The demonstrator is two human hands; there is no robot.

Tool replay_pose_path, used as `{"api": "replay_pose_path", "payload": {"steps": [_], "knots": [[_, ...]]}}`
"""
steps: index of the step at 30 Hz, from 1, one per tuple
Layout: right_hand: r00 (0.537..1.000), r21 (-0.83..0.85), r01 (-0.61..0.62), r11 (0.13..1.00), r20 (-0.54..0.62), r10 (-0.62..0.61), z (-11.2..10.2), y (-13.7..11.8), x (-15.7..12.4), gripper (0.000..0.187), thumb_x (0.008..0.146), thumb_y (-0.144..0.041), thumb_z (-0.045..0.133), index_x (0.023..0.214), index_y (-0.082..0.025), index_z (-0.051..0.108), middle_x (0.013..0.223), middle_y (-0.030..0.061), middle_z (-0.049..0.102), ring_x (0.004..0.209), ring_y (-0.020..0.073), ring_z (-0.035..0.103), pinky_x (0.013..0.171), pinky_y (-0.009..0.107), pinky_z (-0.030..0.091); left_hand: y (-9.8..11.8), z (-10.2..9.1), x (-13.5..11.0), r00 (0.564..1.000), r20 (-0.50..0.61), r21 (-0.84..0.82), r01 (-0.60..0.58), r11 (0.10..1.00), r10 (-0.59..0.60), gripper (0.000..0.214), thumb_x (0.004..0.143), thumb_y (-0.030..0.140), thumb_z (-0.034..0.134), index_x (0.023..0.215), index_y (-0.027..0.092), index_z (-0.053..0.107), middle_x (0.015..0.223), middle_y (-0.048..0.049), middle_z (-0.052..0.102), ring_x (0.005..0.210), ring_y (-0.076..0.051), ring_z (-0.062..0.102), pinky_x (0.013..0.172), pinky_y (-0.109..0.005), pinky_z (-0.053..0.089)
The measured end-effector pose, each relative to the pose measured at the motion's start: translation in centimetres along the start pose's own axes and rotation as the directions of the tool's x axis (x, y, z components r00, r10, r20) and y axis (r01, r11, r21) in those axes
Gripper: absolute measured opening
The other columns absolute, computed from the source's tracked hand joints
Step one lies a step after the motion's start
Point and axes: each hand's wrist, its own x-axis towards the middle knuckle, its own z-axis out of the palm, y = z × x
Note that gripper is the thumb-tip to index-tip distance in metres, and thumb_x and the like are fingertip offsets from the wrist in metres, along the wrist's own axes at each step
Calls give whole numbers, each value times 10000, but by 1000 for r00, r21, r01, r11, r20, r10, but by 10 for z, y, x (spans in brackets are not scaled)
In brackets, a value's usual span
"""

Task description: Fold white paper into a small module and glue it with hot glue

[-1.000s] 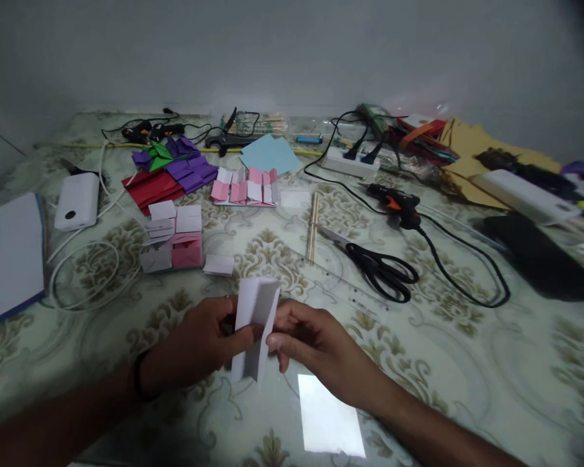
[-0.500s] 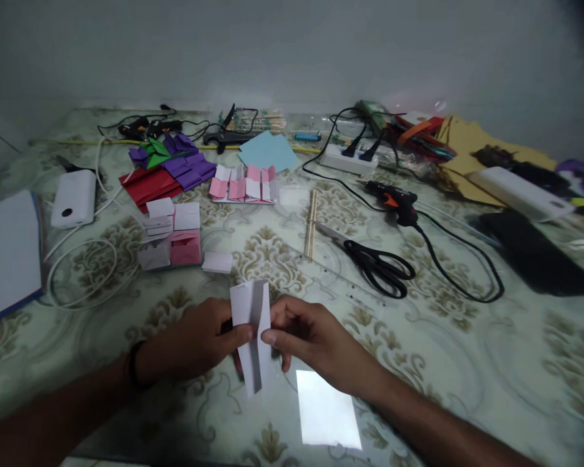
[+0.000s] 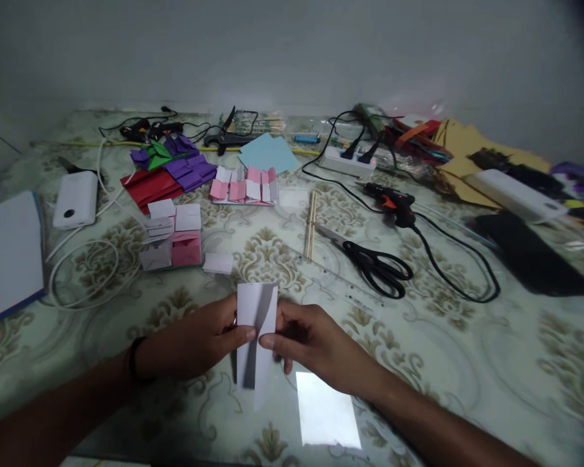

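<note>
A sheet of white paper (image 3: 251, 305), its long sides folded inward, is held upright over the near part of the table. My left hand (image 3: 209, 337) pinches its left side, thumb in front and fingers hidden behind. On the opposite side my right hand (image 3: 311, 337) grips the right flap, its thumb pressed on the front near the middle. A small folded white paper piece (image 3: 218, 263) lies just beyond the hands. Left of it are folded pink and white paper boxes (image 3: 186, 248), and farther back stands a row of pink and white folded pieces (image 3: 244, 185).
Black-handled scissors (image 3: 377, 266) lie beside wooden sticks (image 3: 311, 224) and a clear ruler (image 3: 340, 279). A glue gun (image 3: 392, 202) with its cord rests to the right, near a power strip (image 3: 348, 161) and a black phone (image 3: 535, 253). A white power bank (image 3: 75, 200) sits left.
The folded white paper has shifted slightly right and turned more squarely toward me. My right thumb has moved inward across the right flap, closer to the left thumb.
</note>
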Motion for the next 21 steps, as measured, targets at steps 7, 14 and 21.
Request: {"api": "replay_pose_path", "payload": {"steps": [7,14,21], "knots": [[1000,20,-3,1000,-3,3,-2,-2,1,439,793,-532,858,836,-145,655,664,-50,560,528,81,577,474,186,573,-2,0,0,1000,-3,-30,2,1000,-2,286,991,420,552,1112,209,702,1023,2,761,913,-191,678,778,-232,496],[999,133,22,991,-26,-19,-4,-1,3,402,771,-462,895,816,-152,643,655,-58,574,530,82,597,469,183,589,1,0,1,1000,-17,-67,-2,998,1,218,945,335,632,985,165,762,911,-4,791,818,-170,700,690,-197,478],[998,181,23,983,-60,-13,-2,3,5,400,729,-421,931,785,-153,639,649,-61,590,516,76,594,461,176,590,6,0,0,1000,23,-199,-6,980,11,221,913,328,682,1006,151,775,950,-21,797,838,-165,696,727,-206,498]]}}
